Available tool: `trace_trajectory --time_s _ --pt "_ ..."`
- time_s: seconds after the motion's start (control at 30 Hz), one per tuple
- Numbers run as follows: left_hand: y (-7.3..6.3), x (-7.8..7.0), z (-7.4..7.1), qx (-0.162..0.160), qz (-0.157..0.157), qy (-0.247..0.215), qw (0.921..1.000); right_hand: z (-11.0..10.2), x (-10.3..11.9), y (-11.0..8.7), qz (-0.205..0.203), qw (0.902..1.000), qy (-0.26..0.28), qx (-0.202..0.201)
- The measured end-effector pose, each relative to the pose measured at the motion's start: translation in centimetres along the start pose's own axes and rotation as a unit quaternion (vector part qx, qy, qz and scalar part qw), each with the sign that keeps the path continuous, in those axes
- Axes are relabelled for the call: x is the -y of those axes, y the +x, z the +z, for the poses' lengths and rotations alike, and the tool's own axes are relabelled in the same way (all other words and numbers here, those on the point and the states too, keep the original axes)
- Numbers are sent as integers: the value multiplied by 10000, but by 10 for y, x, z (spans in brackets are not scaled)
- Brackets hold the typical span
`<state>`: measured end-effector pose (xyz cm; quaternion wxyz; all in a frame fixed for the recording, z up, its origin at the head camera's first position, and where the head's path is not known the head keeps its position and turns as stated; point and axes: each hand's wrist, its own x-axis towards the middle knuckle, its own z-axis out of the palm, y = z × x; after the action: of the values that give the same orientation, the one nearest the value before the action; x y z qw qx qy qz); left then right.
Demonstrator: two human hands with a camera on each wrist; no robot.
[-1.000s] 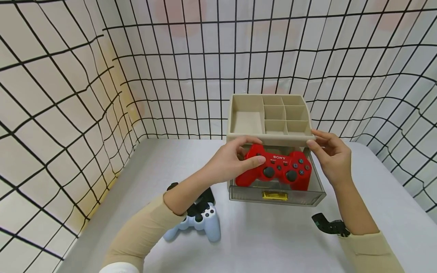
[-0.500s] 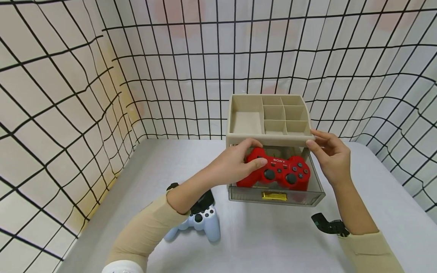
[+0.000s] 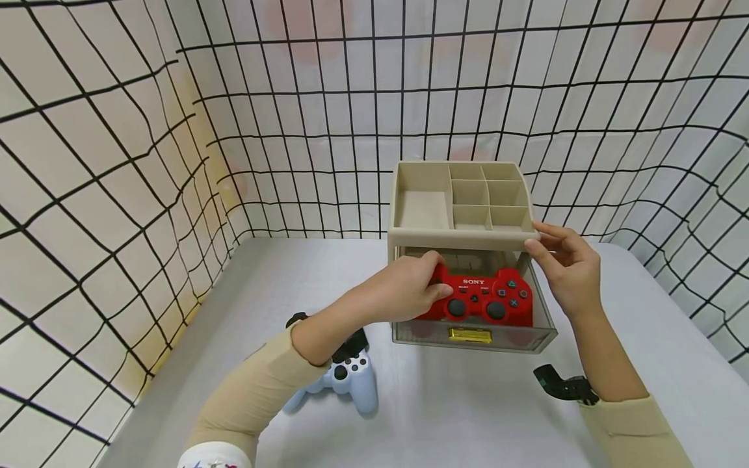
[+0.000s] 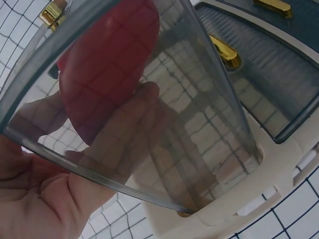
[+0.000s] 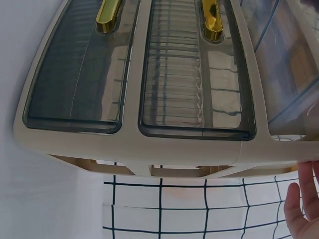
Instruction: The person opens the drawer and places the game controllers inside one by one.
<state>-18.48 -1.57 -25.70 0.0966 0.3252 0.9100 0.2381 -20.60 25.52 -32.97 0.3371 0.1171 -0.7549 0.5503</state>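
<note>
A red game controller (image 3: 480, 296) lies within the pulled-out top drawer (image 3: 421, 333), which is smoky and see-through with a gold handle. My left hand (image 3: 404, 289) reaches into that drawer and grips the controller's left handle, thumb on top. Through the drawer wall in the left wrist view, the fingers show against the red handle (image 4: 107, 69). My right hand (image 3: 567, 270) holds the right front corner of the beige desk organizer (image 3: 462, 239), thumb in front and fingers at the side. Whether the controller touches the drawer floor I cannot tell.
A light blue controller (image 3: 364, 390) lies on the white table (image 3: 445, 403) at the front left, partly covered by my left forearm. Two lower drawers, one a smoky drawer (image 5: 194, 74), are shut. Black wire grid (image 3: 328, 130) stands behind and on both sides.
The red controller has sunk lower into the drawer and levelled out, with my left hand moving down along with it. The organizer and my right hand have stayed in place.
</note>
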Motion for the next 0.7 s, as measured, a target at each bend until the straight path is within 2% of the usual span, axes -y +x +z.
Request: trace_trajectory --time_s 0.27,0.4,0.7 --pt "5 -5 6 -188 -190 870 9958 1 -1 0 -32 10000 35 -4" --pt "5 -8 9 -328 -389 1043 9932 1 -2 0 -14 10000 17 3" --pt "10 -10 16 -562 -407 1750 9821 0 -3 0 -10 10000 11 -30"
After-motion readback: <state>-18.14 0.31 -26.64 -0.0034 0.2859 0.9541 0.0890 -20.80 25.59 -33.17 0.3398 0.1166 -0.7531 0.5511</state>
